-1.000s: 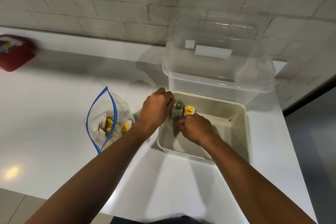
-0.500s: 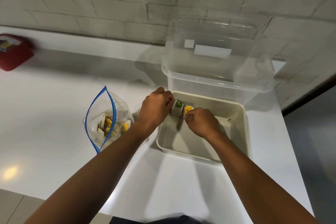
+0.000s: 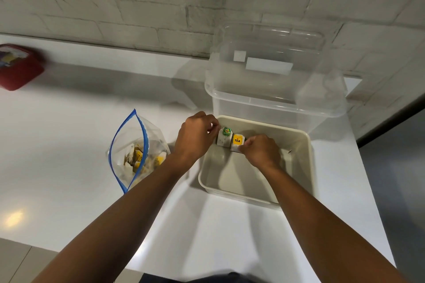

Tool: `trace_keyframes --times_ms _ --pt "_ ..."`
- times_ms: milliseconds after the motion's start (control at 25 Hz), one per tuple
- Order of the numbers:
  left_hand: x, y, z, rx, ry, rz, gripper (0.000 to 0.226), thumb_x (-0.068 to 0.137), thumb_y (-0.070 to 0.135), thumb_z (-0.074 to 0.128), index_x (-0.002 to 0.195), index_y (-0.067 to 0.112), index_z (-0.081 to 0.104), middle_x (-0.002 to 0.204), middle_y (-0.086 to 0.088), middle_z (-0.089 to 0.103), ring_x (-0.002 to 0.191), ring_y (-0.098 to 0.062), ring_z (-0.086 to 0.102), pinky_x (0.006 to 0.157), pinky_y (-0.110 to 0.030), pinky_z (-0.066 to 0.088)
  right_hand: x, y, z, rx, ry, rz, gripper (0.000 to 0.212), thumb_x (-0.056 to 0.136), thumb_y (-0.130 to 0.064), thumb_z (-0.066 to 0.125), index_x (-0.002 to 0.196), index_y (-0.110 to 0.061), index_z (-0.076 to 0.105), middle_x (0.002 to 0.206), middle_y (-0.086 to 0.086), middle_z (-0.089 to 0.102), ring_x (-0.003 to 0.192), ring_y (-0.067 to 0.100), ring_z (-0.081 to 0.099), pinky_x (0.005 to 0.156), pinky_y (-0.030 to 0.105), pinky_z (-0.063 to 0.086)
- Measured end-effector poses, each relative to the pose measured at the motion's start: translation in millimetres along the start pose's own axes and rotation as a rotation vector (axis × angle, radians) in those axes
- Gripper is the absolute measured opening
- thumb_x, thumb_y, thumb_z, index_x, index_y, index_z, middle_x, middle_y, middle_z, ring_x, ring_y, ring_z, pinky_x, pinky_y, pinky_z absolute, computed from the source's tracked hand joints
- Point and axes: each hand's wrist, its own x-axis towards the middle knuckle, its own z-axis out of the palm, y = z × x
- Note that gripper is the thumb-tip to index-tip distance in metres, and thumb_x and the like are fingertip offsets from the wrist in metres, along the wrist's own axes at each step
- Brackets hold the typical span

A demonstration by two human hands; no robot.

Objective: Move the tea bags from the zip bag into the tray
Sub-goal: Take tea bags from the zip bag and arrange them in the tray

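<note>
Two bare forearms reach forward from the bottom edge over a white bench (image 3: 69,135). Nearest the viewer, the bench top shows a small bright glare spot at lower left.

Further in, at left of centre, a clear zip bag (image 3: 135,151) with a blue seal strip stands open on the bench. Inside it lies a heap of tea bags (image 3: 140,159), pale paper with yellow tags; no writing on them can be read from here.

To the right of the zip bag sits a cream rectangular tray (image 3: 299,167), shallow with rounded corners. The left hand (image 3: 195,136) is at the tray's near-left corner, its fingers curled and pinching the left edge of a white tea bag with a round green label (image 3: 225,136); the label's print is too small to read. Just beside it, touching, stands a second tea bag with a yellow label (image 3: 236,142) that reads "TEA" in dark letters. The right hand (image 3: 261,150) is inside the tray, its fingers curled round the right edge of this yellow-labelled bag. Both bags stand upright, side by side, close to the tray's far-left wall.

Directly behind the tray, touching or nearly touching it, stands a large clear plastic storage box (image 3: 276,89) with a clear lid and two blank white stickers on its front.

Far left on the bench rests a red container (image 3: 19,69), blurred. A white painted brick wall (image 3: 138,2) runs behind everything.
</note>
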Motion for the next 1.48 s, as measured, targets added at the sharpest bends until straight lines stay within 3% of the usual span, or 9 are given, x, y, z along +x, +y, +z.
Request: trace_keyframes --times_ms 240,320,560,680,800,880,1120,1360,1480 --pt "0.0 -2.5 2.4 -0.001 0.001 0.005 0.005 0.088 0.027 0.067 0.084 0.026 0.072 0.074 0.008 0.051 0.06 -0.015 0.051 0.057 -0.026 0.044 1.3 -2.0 5.2 0.041 0.065 0.041 0.011 0.079 -0.028 0.066 0.069 -0.027 0.068 0.083 -0.001 0.073 0.082 0.026 0.067 0.066 0.026 0.048" --pt "-0.4 -2.8 2.2 0.001 0.002 0.005 0.006 0.088 0.027 0.067 0.085 0.026 0.071 0.073 0.009 0.05 0.06 -0.015 0.051 0.057 -0.026 0.043 1.8 0.7 6.8 0.086 0.068 0.053 0.012 0.077 -0.028 0.065 0.065 -0.029 0.066 0.082 -0.001 0.073 0.082 0.026 0.067 0.069 0.028 0.053" --pt "-0.3 -2.0 3.0 0.004 0.002 0.01 0.007 0.088 0.026 0.066 0.085 0.026 0.071 0.073 0.01 0.047 0.059 -0.014 0.049 0.057 -0.024 0.039 4.1 4.7 5.8 0.118 0.084 0.095 0.015 0.075 -0.035 0.068 0.081 -0.024 0.077 0.083 0.0 0.075 0.085 0.026 0.068 0.07 0.026 0.052" --pt "-0.9 -1.3 2.3 0.012 -0.005 0.02 0.007 0.089 0.025 0.066 0.086 0.024 0.072 0.073 0.009 0.047 0.061 -0.019 0.053 0.057 -0.025 0.04 4.6 2.9 10.0 0.21 0.041 0.122 0.014 0.071 -0.036 0.07 0.076 -0.026 0.077 0.074 0.0 0.075 0.079 0.023 0.071 0.074 0.032 0.058" --pt "-2.6 0.9 1.3 0.041 -0.007 0.027 0.008 0.09 0.024 0.065 0.087 0.022 0.071 0.074 0.008 0.048 0.063 -0.021 0.055 0.057 -0.025 0.037 3.5 1.5 11.3 0.375 0.009 0.16 0.005 0.069 -0.026 0.07 0.066 -0.025 0.074 0.059 -0.002 0.071 0.058 0.021 0.069 0.064 0.035 0.06" --pt "-3.1 2.4 0.5 0.067 -0.001 0.023 0.009 0.091 0.023 0.064 0.088 0.021 0.072 0.076 0.005 0.051 0.063 -0.022 0.055 0.058 -0.024 0.034 0.5 2.0 7.7 0.475 -0.017 0.19 0.004 0.073 -0.019 0.069 0.072 -0.02 0.073 0.058 0.0 0.07 0.044 0.019 0.062 0.051 0.031 0.053" --pt "-4.1 4.8 0.6 0.082 0.012 0.013 0.009 0.091 0.022 0.064 0.089 0.02 0.072 0.078 0.003 0.055 0.062 -0.02 0.054 0.059 -0.024 0.034 -4.6 3.2 -1.7 0.641 -0.071 0.244 0.003 0.083 -0.015 0.067 0.082 -0.017 0.069 0.075 0.001 0.072 0.047 0.018 0.065 0.046 0.024 0.047" --pt "-3.6 4.6 -0.9 0.07 -0.005 0.015 0.008 0.091 0.026 0.065 0.089 0.022 0.072 0.077 0.004 0.054 0.064 -0.024 0.059 0.058 -0.025 0.037 -4.7 2.6 -2.5 0.564 -0.075 0.204 0.003 0.082 -0.019 0.069 0.082 -0.016 0.072 0.076 0.0 0.074 0.047 0.018 0.064 0.04 0.017 0.036" --pt "-6.0 5.5 -3.5 0.069 0.007 0.011 0.011 0.092 0.035 0.063 0.09 0.028 0.071 0.076 0.009 0.052 0.065 -0.022 0.059 0.056 -0.025 0.037 -4.5 2.1 -2.2 0.535 -0.043 0.206 0.007 0.079 -0.022 0.072 0.074 -0.017 0.071 0.072 0.0 0.074 0.042 0.016 0.06 0.041 0.017 0.038"
